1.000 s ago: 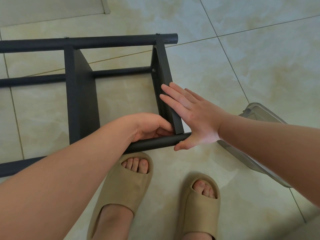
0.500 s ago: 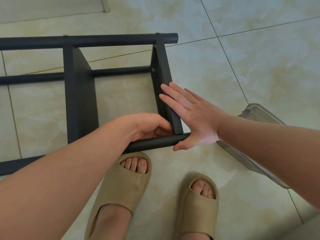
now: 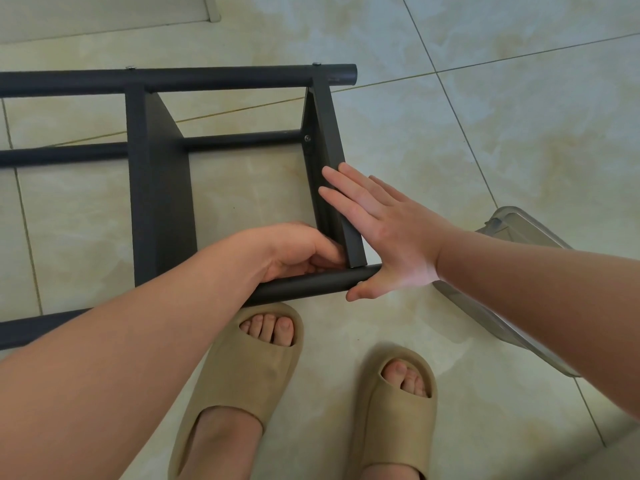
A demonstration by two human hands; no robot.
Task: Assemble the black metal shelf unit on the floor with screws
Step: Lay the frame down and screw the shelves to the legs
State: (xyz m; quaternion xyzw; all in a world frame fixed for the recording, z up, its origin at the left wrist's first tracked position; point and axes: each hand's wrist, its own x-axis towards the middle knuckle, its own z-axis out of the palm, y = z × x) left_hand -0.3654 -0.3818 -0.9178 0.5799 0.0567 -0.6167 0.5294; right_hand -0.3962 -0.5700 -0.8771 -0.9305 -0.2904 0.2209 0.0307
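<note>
The black metal shelf unit (image 3: 159, 188) lies on its side on the tiled floor. Its end panel (image 3: 329, 133) runs from the far tube (image 3: 207, 79) down to the near tube (image 3: 311, 282). A screw head (image 3: 307, 137) shows on the panel's inner face, and two more screw heads (image 3: 130, 67) sit on top of the far tube. My right hand (image 3: 388, 230) presses flat against the end panel's outer face, thumb at the near tube's end. My left hand (image 3: 291, 251) is curled at the inner corner where panel and near tube meet. Its fingertips are hidden.
A clear plastic container (image 3: 519, 230) lies on the floor to the right, partly under my right forearm. My feet in tan sandals (image 3: 242, 368) stand just in front of the near tube. A white frame edge (image 3: 211, 8) is at the top.
Both hands stay where they were on the end panel and corner. Only the view shifts slightly.
</note>
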